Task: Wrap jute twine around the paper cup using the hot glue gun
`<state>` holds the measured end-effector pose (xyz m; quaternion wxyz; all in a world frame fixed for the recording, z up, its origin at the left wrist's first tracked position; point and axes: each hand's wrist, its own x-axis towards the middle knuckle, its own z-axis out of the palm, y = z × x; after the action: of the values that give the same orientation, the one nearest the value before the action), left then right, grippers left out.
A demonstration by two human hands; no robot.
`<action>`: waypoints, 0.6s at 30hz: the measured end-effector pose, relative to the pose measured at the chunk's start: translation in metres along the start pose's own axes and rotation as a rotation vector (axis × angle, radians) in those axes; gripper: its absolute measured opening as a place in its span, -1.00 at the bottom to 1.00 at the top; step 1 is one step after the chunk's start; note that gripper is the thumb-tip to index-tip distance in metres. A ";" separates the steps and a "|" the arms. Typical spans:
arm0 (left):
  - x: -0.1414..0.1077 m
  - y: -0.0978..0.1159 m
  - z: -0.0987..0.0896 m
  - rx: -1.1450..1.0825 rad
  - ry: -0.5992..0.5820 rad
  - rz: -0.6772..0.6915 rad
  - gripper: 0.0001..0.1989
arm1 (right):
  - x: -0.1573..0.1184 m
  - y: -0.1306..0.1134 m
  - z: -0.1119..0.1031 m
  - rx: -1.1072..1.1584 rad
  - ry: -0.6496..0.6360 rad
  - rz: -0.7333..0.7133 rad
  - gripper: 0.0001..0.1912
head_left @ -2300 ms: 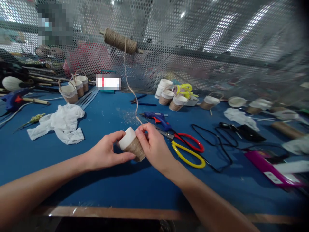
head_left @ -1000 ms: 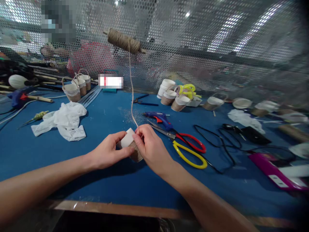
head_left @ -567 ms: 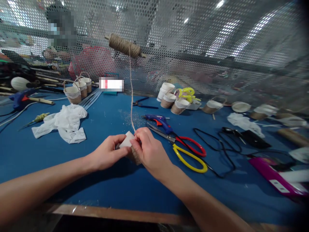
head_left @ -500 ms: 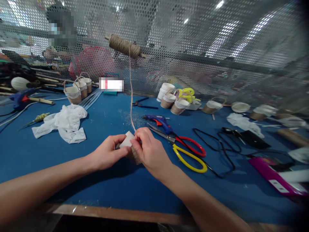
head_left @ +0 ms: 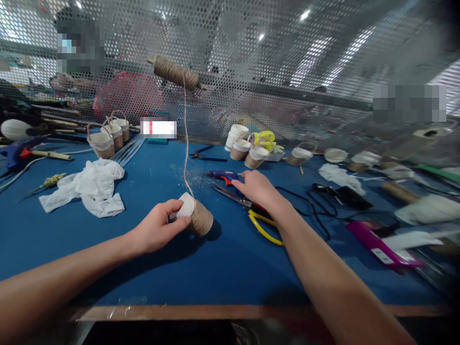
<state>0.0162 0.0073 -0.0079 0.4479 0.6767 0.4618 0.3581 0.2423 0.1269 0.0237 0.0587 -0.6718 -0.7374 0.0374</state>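
My left hand (head_left: 158, 225) grips the white rim of a paper cup (head_left: 201, 219) wrapped in brown twine, tilted on its side just above the table. A strand of twine (head_left: 186, 129) runs from the cup up to a twine spool (head_left: 175, 73) on the mesh. My right hand (head_left: 257, 189) is at the blue glue gun (head_left: 220, 174), its fingers around the handle end. Scissors (head_left: 264, 229) with red and yellow handles lie partly under my right hand and forearm.
Crumpled white cloth (head_left: 94, 184) lies left of my hands. Several small baskets stand at the back, one at the left (head_left: 102, 145). Pliers (head_left: 207, 154) lie behind the glue gun. A purple power strip (head_left: 381, 247) and black cables are at the right.
My right hand has let go of the cup and twine and moved right to the glue gun. The cup's twine-wrapped side is now uncovered. The view has shifted slightly right.
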 end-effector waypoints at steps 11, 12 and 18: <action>0.001 0.001 -0.004 0.123 -0.017 0.032 -0.77 | 0.023 0.004 0.016 0.211 -0.162 0.148 -0.70; 0.001 0.001 -0.005 0.118 -0.020 0.028 -0.77 | 0.019 0.003 0.013 0.272 -0.143 0.147 -0.70; 0.002 0.003 -0.011 0.086 -0.060 0.034 -0.78 | -0.031 -0.006 -0.019 0.697 -0.111 0.008 -0.75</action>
<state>0.0082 0.0115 -0.0011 0.4259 0.7135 0.4517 0.3248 0.2421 0.0951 0.0418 0.2440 -0.6111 -0.6799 0.3237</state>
